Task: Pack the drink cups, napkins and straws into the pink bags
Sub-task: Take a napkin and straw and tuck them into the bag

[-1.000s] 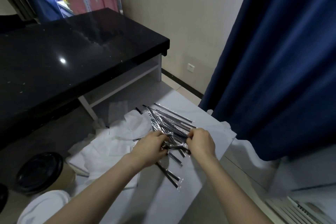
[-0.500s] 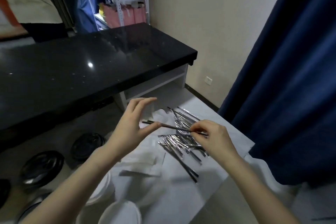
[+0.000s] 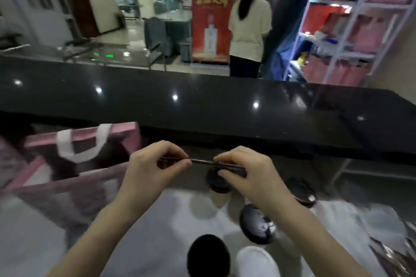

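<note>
The left hand [image 3: 155, 166] and the right hand [image 3: 245, 173] each pinch one end of a thin dark straw [image 3: 202, 161], thumb against curled fingers, and hold it level in the air above the tabletop [image 3: 162, 216]. Blur keeps me from saying whether it is one straw or a few pressed together. The pink bag [image 3: 126, 128] stands open just left of the left hand, its white handle [image 3: 67, 148] hanging in a loop from the far rim. The likeliest trouble, as I judge it, is the handover. Two small pinches carry the straw, so when one hand lets go to steer it toward the bag, the free end can swing down and the slick wrapper can slide out of the remaining fingers. A drop here would land on the black-lidded cup [image 3: 219, 183] directly below, or among the other cups [image 3: 257, 227] nearer the person. Going in level, the straw may also bridge the bag's mouth or snag the handle; tipping one end down first would avoid that. The bag's wall looks soft, so a push from the left wrist could fold it. Both forearms pass close over the cups, and a careless sweep could topple one. The napkins [image 3: 360, 218] lie well off to the right, not yet packed.
</note>
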A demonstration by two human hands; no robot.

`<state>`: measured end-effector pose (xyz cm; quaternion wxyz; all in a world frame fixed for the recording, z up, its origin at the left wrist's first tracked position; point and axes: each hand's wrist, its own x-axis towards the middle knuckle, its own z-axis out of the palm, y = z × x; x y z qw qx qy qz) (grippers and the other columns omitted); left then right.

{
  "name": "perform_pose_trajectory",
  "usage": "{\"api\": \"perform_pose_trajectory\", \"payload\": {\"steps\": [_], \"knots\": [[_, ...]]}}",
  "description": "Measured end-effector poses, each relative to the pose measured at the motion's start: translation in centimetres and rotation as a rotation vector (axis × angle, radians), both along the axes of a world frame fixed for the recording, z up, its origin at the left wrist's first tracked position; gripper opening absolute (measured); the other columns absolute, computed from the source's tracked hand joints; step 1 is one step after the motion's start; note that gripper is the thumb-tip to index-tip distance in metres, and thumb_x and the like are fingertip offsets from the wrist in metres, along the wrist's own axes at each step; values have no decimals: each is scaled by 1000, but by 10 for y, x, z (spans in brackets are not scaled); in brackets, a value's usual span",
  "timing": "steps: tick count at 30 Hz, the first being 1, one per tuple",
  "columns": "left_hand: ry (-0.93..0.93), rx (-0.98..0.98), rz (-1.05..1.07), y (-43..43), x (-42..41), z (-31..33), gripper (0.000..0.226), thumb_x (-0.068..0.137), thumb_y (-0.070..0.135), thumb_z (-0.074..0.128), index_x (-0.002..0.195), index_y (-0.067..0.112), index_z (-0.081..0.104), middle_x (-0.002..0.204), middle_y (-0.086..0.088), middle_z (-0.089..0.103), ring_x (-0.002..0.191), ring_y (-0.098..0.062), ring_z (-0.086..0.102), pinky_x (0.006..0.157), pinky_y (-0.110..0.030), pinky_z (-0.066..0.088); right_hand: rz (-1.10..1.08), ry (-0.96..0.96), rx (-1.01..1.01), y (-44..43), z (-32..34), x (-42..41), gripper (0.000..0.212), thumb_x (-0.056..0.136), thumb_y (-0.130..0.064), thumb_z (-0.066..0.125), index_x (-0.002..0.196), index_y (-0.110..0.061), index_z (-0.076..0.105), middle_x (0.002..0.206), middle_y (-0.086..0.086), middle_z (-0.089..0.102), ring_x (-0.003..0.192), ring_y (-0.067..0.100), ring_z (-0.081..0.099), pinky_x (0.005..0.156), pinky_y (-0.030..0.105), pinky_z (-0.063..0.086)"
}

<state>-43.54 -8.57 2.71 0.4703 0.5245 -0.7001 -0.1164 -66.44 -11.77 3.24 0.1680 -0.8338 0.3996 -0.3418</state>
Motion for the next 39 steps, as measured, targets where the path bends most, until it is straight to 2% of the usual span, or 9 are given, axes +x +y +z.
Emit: {"api": "perform_pose_trajectory", "payload": {"steps": [7, 10, 13, 17, 23, 26, 31, 35, 39], "knots": [[-2, -9, 277, 61, 166, 2, 29, 70, 19, 84, 92, 30, 68, 86, 17, 70, 82, 0, 67, 71, -12, 50, 198, 96, 2, 5, 5, 191, 19, 88, -19, 69, 106, -24, 73, 100, -10, 66, 92, 7, 61, 83, 29, 53], [40, 5, 350, 70, 224, -5, 50, 68, 23, 85, 111, 33, 61, 102, 18, 67, 97, 2, 63, 82, -11, 46, 197, 64, 35, -1, 9, 237, 19, 85, -13, 71, 102, -21, 74, 96, -9, 67, 91, 5, 63, 85, 21, 52], [-39, 142, 383, 68, 270, -18, 64, 69, 33, 84, 121, 45, 49, 117, 31, 51, 112, 2, 49, 95, -23, 41, 131, -69, 128, -10, 7, 270, 22, 83, -6, 71, 95, -24, 74, 89, -17, 66, 89, -3, 63, 82, 10, 49], [-155, 319, 285, 56, 301, -44, 45, 75, 53, 72, 117, 40, 58, 138, 18, 43, 134, -6, 33, 113, -35, 31, 134, -63, 243, -16, -6, 308, 27, 84, -4, 70, 93, -30, 72, 88, -20, 65, 91, -9, 60, 78, 3, 45], [-164, 273, 260, 54, 327, -55, 46, 64, 78, 55, 94, 42, 56, 144, 28, 32, 131, 2, 31, 107, -28, 31, 5, 269, 256, -28, -26, 309, 27, 87, -8, 60, 99, -29, 72, 98, -16, 64, 94, 4, 60, 87, 27, 53], [-162, 266, 255, 56, 331, -56, 44, 64, 77, 59, 92, 42, 55, 146, 27, 32, 128, 1, 36, 105, -29, 35, 29, 378, 272, -36, -27, 304, 35, 83, -9, 61, 110, -29, 70, 111, -13, 66, 101, 5, 61, 93, 29, 52], [-156, 227, 275, 51, 322, -59, 26, 77, 55, 69, 97, 43, 56, 144, 26, 34, 129, -2, 39, 103, -25, 35, 176, 428, 108, -49, -26, 307, 55, 81, -19, 67, 133, -30, 55, 139, -13, 51, 128, 8, 44, 108, 29, 38], [-180, 167, 313, 43, 318, -58, 22, 83, 44, 69, 101, 39, 59, 138, 29, 32, 132, 0, 33, 104, -19, 26, 164, 476, -148, -64, -25, 306, 64, 88, -30, 62, 147, -27, 38, 154, -9, 33, 142, 12, 24, 117, 28, 15], [-226, 173, 374, 21, 318, -50, 25, 82, 45, 69, 104, 35, 61, 150, 18, 27, 140, -3, 17, 111, -28, 19, 130, 573, -213, -87, -24, 306, 59, 94, -40, 53, 149, -33, 31, 161, -10, 14, 148, 16, 9, 121, 35, 8]]}}
